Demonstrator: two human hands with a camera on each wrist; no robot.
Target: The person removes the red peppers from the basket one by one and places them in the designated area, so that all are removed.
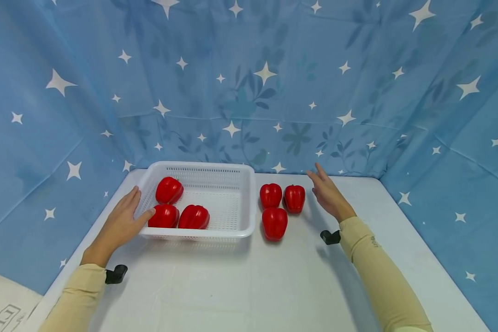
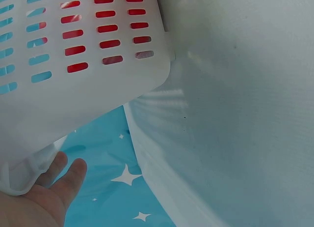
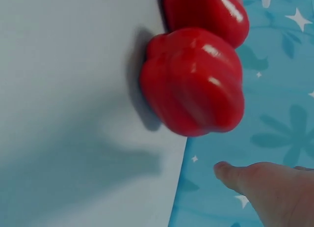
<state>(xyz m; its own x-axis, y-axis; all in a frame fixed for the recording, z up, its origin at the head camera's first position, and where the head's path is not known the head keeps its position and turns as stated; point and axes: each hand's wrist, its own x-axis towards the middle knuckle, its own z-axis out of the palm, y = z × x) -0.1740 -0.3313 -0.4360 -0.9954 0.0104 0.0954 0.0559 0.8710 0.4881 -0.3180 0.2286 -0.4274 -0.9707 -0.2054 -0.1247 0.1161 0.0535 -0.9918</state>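
A white plastic basket (image 1: 228, 234) with slotted walls stands on the left part of the table. Inside it, three red bell peppers (image 1: 168, 190) lie along the left side and front. My left hand (image 1: 119, 224) is at the basket's left rim, fingers extended and thumb reaching over the front left corner. The left wrist view shows part of that hand (image 2: 54, 192) beside the rim. Right of the basket, three more red bell peppers (image 1: 275, 223) sit close together on the table. My right hand (image 1: 329, 193) hovers just right of them, fingers extended, holding nothing; the nearest bell pepper (image 3: 194, 82) is apart from it.
The white table (image 1: 216, 290) has a blue star-patterned curtain (image 1: 249, 101) along its back and sides. A black wrist camera mount (image 1: 116, 274) projects from each forearm. A pale printed surface (image 1: 4, 304) shows at the lower left.
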